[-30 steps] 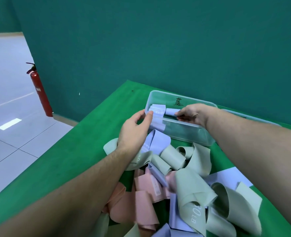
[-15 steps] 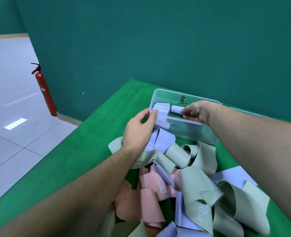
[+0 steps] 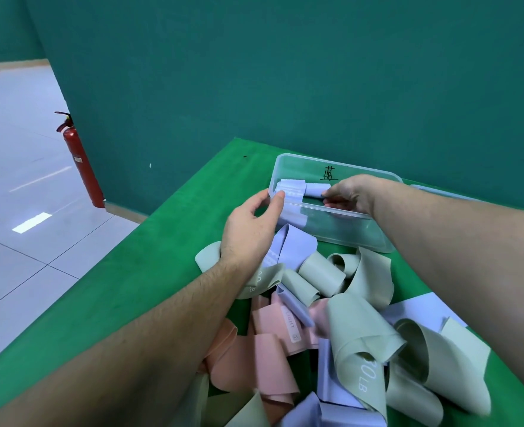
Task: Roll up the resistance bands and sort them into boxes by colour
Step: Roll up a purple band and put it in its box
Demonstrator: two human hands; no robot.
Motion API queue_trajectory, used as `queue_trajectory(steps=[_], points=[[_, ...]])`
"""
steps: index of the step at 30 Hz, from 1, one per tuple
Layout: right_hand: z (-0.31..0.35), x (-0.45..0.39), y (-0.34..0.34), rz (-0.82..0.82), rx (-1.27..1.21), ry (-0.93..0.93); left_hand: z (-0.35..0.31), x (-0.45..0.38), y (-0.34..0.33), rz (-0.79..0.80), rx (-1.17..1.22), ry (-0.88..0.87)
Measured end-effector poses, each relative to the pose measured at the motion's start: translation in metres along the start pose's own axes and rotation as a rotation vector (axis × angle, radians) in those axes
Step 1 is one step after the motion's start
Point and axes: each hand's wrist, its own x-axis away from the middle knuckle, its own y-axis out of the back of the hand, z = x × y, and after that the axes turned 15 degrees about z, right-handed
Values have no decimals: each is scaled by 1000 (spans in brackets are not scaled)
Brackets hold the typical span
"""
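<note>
A clear plastic box (image 3: 340, 234) with a black handwritten mark on its far wall stands on the green table (image 3: 168, 272). Inside, at its left end, lie rolled lilac bands (image 3: 290, 188). My right hand (image 3: 348, 192) reaches into the box and pinches one rolled lilac band (image 3: 316, 189) next to them. My left hand (image 3: 251, 232) rests at the box's near left corner, its thumb touching the rim. A loose pile of sage-green bands (image 3: 359, 331), pink bands (image 3: 273, 334) and lilac bands (image 3: 294, 248) lies in front of the box.
A second clear box (image 3: 433, 191) shows only its rim behind my right forearm. The table's left edge drops to a tiled floor. A red fire extinguisher (image 3: 80, 161) stands by the teal wall (image 3: 285, 72) at the left.
My right hand has shifted the rolled lilac band a little leftward inside the box, closer to the other rolls. My left hand stays at the box corner.
</note>
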Motion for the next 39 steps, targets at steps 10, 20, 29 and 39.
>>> queue_trajectory(steps=[10, 20, 29, 39], points=[[0, 7, 1, 9, 30, -26, 1, -1, -1, -17, -13, -4], [3, 21, 6, 28, 208, -85, -3, 0, -1, -71, -7, -13], [7, 23, -7, 8, 188, -39, -2, 3, -2, -70, -30, -19], [10, 26, -13, -195, 236, 174, 0, 0, -2, -75, -49, -27]])
